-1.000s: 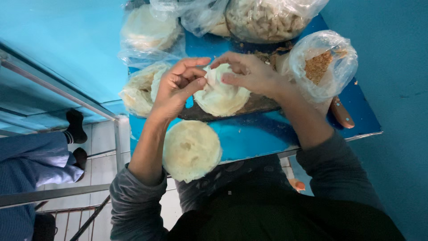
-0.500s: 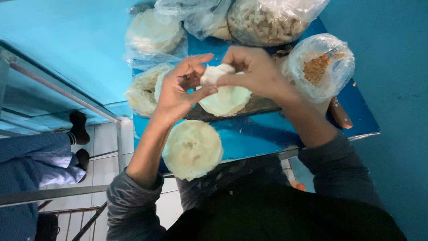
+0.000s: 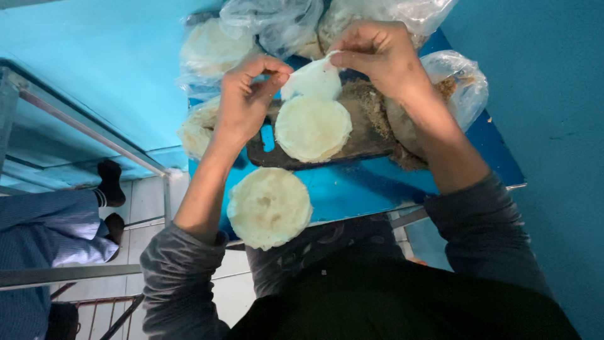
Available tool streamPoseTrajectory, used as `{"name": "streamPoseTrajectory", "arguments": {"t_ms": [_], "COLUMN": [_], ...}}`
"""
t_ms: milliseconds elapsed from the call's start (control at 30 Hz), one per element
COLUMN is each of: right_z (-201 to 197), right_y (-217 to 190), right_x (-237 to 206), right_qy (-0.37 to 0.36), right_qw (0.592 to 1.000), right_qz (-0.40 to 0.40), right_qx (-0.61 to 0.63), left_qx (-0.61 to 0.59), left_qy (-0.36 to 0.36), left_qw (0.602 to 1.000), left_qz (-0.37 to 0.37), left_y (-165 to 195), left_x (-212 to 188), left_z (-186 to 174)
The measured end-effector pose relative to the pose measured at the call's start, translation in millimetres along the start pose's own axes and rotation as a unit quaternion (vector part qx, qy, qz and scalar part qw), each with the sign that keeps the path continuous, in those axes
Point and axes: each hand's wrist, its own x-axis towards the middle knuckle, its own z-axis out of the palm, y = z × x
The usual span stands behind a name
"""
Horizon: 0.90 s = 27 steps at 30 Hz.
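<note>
Both my hands pinch one thin, pale round wrapper, lifted and folded above a stack of the same wrappers. My left hand grips its left edge with thumb and fingers. My right hand holds its upper right edge. The stack lies on a dark board strewn with brown crumbs, on a blue table. A second pale stack of wrappers sits nearer me at the table's front edge.
Clear plastic bags hold more wrappers, pale pieces and brown crumbs along the far side. A metal rail runs at left. Another person's striped trouser legs and black socks are at lower left.
My hands have peeled one wrapper off the stack on the board and lifted it up and away; the stack now lies uncovered below it.
</note>
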Motion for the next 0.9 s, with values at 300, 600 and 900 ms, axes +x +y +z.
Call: {"name": "streamPoseTrajectory", "arguments": {"t_ms": [300, 600, 900], "right_z": [36, 32, 30], "right_y": [23, 16, 21], "right_x": [-53, -71, -79], "right_qy": [-0.127, -0.165, -0.195], "right_qw": [0.944, 0.910, 0.911], "right_qz": [-0.023, -0.072, -0.034], "right_qx": [-0.304, -0.373, -0.362], "left_qx": [0.282, 0.324, 0.308], "left_qy": [-0.207, -0.215, -0.226], "left_qw": [0.929, 0.913, 0.919], "left_qz": [0.121, 0.120, 0.100], "left_y": [-14, -16, 0], "left_x": [-45, -57, -56], "left_z": [4, 12, 14]}}
